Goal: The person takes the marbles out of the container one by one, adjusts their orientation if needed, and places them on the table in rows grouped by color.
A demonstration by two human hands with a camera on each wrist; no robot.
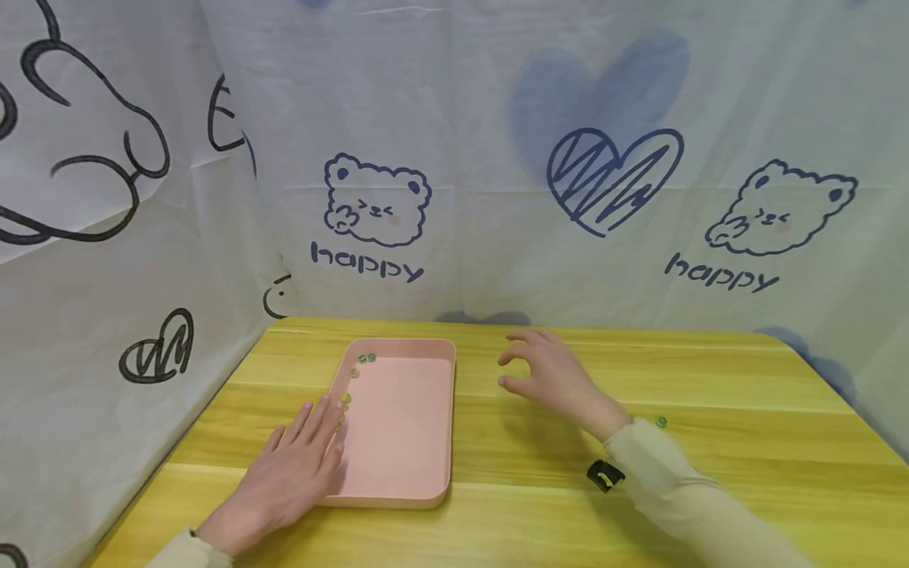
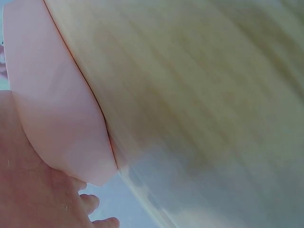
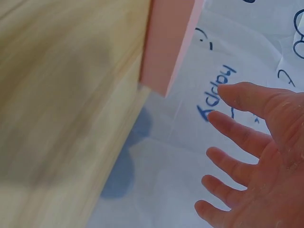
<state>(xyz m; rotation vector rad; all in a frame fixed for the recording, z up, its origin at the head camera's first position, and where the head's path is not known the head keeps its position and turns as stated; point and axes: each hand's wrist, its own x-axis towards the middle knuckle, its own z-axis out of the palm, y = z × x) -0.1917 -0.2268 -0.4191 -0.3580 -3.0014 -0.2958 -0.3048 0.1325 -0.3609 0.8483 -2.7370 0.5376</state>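
Note:
A shallow pink tray lies on the table. Along its left wall sit several small round marble-like pieces, green ones at the far corner and yellowish ones nearer. My left hand is laid with straight fingers over the tray's left rim; it hides part of that side, and whether it presses down I cannot tell. To the right of the tray, my right hand is held above the table, fingers apart and slightly bent, holding nothing. In the right wrist view its spread fingers show bare.
One more green marble-like piece lies on the wooden table, beside the right forearm. A small black device is at the right sleeve. White printed cloth hangs behind the table and along its left side.

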